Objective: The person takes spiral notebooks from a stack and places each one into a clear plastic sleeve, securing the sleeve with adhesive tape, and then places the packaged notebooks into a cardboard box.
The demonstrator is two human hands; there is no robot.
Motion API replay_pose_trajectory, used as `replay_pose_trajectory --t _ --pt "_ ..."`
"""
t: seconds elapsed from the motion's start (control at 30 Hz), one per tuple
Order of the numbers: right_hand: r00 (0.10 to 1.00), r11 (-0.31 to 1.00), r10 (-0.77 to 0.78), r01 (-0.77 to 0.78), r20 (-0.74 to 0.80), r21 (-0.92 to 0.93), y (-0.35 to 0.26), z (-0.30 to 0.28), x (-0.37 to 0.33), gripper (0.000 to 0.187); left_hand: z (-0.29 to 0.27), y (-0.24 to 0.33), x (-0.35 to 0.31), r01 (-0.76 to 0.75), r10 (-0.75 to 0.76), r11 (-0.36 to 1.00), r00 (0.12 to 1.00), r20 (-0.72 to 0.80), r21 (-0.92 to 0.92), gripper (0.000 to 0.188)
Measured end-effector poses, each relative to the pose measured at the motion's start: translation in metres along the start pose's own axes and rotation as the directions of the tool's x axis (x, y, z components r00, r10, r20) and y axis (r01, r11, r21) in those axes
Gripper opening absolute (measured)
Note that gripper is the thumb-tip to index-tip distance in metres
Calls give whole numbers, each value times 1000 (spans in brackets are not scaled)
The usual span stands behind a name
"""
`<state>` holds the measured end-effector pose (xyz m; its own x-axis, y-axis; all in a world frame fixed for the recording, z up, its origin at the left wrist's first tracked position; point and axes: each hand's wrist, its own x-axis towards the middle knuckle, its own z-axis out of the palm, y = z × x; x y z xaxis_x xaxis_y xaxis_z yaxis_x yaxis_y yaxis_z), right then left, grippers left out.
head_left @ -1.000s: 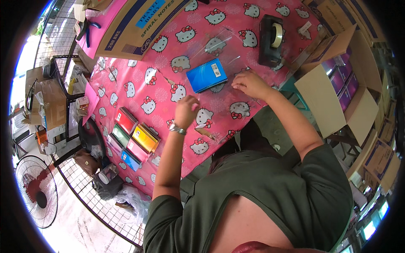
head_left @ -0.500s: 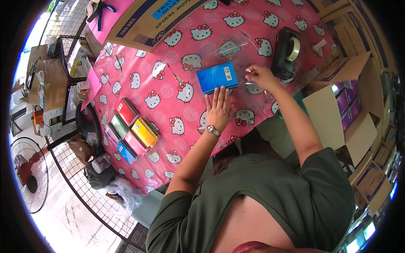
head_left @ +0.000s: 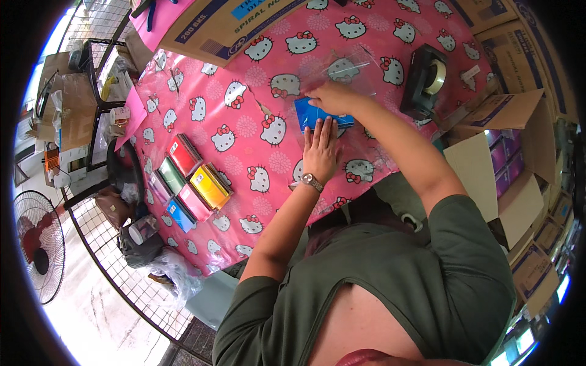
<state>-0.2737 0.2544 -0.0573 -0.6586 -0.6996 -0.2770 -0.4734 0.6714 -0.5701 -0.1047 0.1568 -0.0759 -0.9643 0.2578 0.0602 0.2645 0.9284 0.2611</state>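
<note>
A small blue spiral notebook [head_left: 309,114] lies on the table, on a loose sheet of clear plastic [head_left: 356,67]. My left hand [head_left: 320,149] rests flat on the notebook's near edge, fingers stretched out and holding nothing. Across its far edge reaches my right hand [head_left: 332,97], fingers drawn together and pointing left. What the right fingertips pinch, if anything, is hidden. To the left sit several small notebooks in two rows, among them a red one [head_left: 182,154], a yellow one [head_left: 210,186] and a blue one [head_left: 181,215]. A black tape dispenser [head_left: 420,82] stands to the right.
A large cardboard box [head_left: 226,30] stands at the table's far left. On the right, an open carton [head_left: 473,174] holds purple packs [head_left: 505,161]. Pink patterned cloth [head_left: 256,204] covers the table. A fan [head_left: 39,244] and a wire fence are off to the left.
My right hand has moved left, from beside the blue notebook to over its far part, covering some of it. My left hand stays flat on the near edge.
</note>
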Motion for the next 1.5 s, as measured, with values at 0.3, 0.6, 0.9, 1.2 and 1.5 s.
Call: replay_pose_trajectory --t 0.3,0.6,0.9,1.2,1.5 --pt "865 940 161 -281 -475 -192 47 -8 47 22 -20 1 0 17 -13 999 996 88 -41 75" --pt "955 961 -67 -16 -288 -276 18 -28 -2 15 -24 -37 24 -37 57 988 990 131 -153 57" --pt "742 943 -30 -201 -670 -265 -34 53 -75 35 -50 -58 82 -187 218 945 972 -90 270 55" --pt "783 878 -92 -227 -615 -421 -35 44 -80 21 -56 -43 66 -180 179 984 982 64 9 47" --pt "654 933 178 -350 -736 -86 -58 76 -143 40 -27 -57 72 -209 209 978 977 -41 -14 33"
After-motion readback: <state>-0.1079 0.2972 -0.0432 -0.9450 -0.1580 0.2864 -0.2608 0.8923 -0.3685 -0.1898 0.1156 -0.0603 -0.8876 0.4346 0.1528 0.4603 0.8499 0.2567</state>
